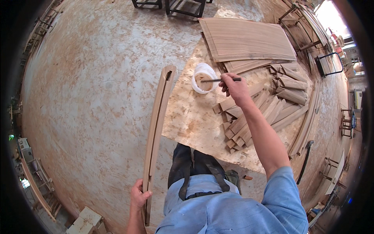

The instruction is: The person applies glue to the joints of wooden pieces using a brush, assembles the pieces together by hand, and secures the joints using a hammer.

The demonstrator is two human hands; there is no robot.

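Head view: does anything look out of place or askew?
Yes, mildly: a lower panel sticks out crookedly from under the top panel, and a small brown piece lies alone on the floor, away from the piled wood strips.

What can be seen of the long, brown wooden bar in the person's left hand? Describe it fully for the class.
The long, brown wooden bar looks unpainted, with visible grain. Its far end is rounded and has a dark slot; a narrow groove runs along much of its length. The person's bare left hand grips it near its close end. It slants away, left of the pale, stained work surface; whether they touch is unclear.
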